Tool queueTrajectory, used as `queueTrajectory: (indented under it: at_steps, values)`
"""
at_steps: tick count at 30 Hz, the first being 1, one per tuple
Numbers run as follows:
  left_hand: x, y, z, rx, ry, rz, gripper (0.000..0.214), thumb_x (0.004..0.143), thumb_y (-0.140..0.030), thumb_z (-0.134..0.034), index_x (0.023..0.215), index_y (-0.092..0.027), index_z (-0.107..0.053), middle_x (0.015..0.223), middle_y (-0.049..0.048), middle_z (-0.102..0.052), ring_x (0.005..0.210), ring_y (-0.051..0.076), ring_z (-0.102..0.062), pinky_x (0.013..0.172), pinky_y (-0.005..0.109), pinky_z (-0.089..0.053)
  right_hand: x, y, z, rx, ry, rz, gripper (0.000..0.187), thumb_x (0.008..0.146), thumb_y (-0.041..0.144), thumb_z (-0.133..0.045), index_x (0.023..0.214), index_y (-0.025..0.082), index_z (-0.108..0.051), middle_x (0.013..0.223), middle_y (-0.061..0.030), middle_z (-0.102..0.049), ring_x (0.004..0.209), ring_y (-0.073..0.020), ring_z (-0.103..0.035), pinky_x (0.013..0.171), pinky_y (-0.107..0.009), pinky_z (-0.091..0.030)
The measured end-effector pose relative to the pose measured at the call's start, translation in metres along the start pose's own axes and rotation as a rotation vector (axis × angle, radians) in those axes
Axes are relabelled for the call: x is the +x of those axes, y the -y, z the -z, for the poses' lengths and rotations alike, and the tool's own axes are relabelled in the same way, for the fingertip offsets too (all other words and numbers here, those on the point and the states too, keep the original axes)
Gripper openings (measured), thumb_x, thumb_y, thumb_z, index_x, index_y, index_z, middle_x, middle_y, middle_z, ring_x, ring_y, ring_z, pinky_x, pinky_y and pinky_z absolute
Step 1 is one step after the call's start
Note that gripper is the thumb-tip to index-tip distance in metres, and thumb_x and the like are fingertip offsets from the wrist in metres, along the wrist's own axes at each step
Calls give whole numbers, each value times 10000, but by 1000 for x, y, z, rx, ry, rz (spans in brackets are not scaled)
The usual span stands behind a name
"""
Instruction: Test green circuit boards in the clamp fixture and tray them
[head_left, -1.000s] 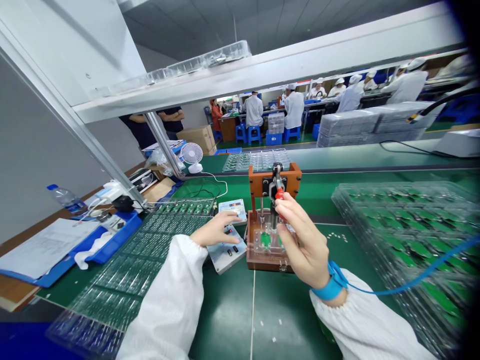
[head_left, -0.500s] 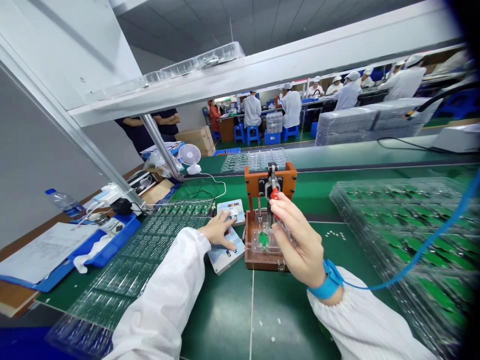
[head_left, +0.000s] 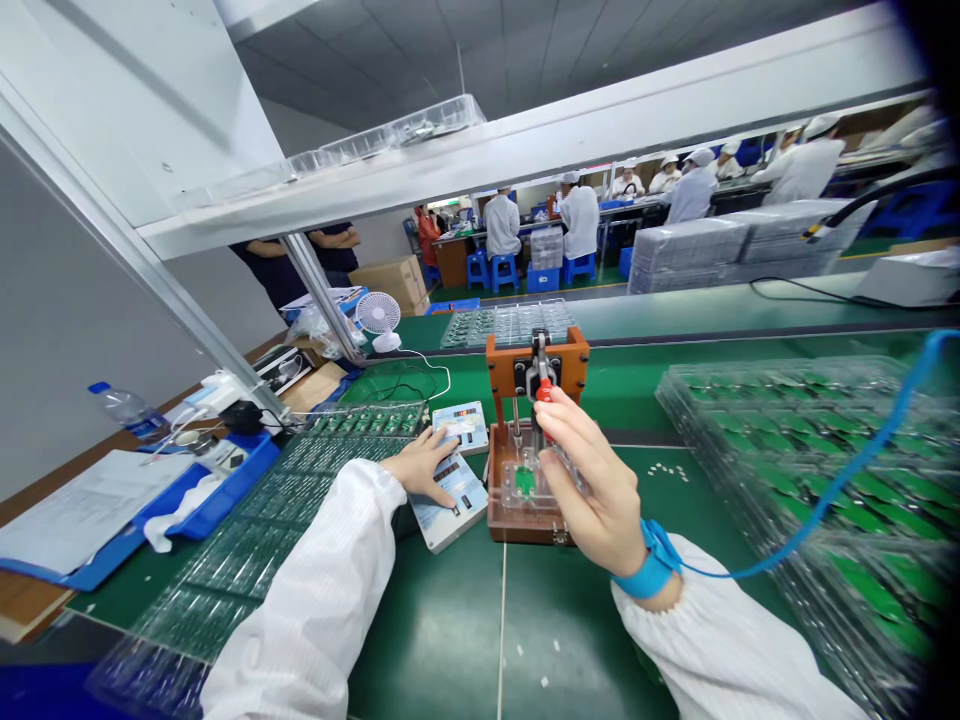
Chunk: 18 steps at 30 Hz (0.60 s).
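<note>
My right hand (head_left: 600,490), a blue wrist strap (head_left: 649,570) behind it, has its fingers closed at the red lever handle (head_left: 544,391) of a toggle clamp. The clamp is mounted on an orange-brown test fixture (head_left: 574,360). Low in this fixture, under a clear plate, lies a small green circuit board (head_left: 524,481). My left hand (head_left: 421,466) rests with fingers spread over the near white-and-blue meter box (head_left: 450,520), its fingertips close to the far meter box (head_left: 469,425). My right hand hides part of the fixture's right side.
Clear trays of green boards (head_left: 795,440) are stacked at the right. More trays (head_left: 247,540) cover the left bench, beside a blue bin (head_left: 255,465). A small fan (head_left: 378,314) stands behind. Small white bits (head_left: 667,470) lie right of the fixture. Co-workers (head_left: 502,222) sit beyond.
My left hand has slid a little left and back across the near meter box, uncovering more of its face. My right hand stays at the red handle.
</note>
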<state>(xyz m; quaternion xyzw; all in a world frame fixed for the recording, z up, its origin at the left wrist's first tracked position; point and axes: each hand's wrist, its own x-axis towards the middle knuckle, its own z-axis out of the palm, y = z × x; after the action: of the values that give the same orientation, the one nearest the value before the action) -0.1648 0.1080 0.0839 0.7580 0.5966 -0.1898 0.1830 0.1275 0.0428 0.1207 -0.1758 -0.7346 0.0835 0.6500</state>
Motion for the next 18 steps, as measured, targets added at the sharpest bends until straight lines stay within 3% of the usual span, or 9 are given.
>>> queueTrajectory:
  at_steps: [7, 18]
  values:
    - [2, -1, -1, -8, 5, -27, 1417, 584, -801, -780, 1671, -187, -110, 1703, 172, 141, 1562, 471, 116, 1255, 628, -105, 1, 0, -1, -17, 2, 5, 703, 928, -39, -537, 1532, 316, -476, 1506, -25, -582, 1469, -262, -482, 1203, -496, -486]
    - [0, -6, 2, -4, 21, -12, 1421, 583, -791, -795, 1670, -185, -110, 1702, 166, 169, 1561, 459, 146, 1265, 610, -87, 0, 1, 1, -22, 1, 2, 704, 928, -36, -537, 1532, 321, -474, 1508, -29, -581, 1470, -276, -480, 1195, -525, -492]
